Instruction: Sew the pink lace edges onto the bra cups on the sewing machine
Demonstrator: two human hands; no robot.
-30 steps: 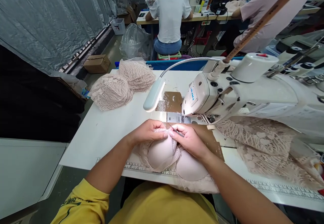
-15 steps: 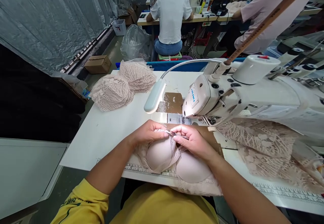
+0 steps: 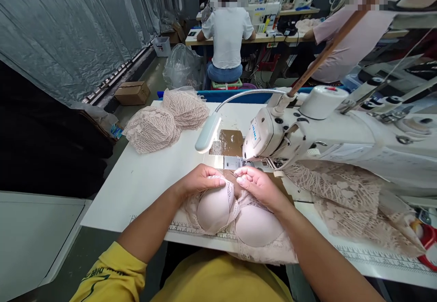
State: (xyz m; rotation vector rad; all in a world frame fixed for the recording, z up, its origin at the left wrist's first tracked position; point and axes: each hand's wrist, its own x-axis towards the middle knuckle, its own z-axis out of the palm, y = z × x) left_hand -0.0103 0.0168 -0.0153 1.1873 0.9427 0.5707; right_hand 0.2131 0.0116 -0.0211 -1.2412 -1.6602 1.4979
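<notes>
A pale pink bra (image 3: pixel 235 215) with two padded cups and lace edging lies at the table's near edge, in front of the white sewing machine (image 3: pixel 307 131). My left hand (image 3: pixel 200 181) is closed, pinching the lace at the top of the left cup. My right hand (image 3: pixel 257 186) is closed at the bra's centre, pinching the fabric together with a thin metal tool whose tip barely shows. Both hands sit just short of the needle plate (image 3: pixel 234 161).
Two stacks of lace cups (image 3: pixel 167 120) sit at the table's far left. A lace pile (image 3: pixel 348 202) lies under the machine arm on the right. A gooseneck lamp (image 3: pixel 206 133) hangs over the table (image 3: pixel 136 179). Two people sit at machines behind. A red object (image 3: pixel 428 243) lies far right.
My right hand has shifted slightly forward and up at the bra's centre, and the thin tool shows less. The view has tilted a little. My left hand keeps its pinch.
</notes>
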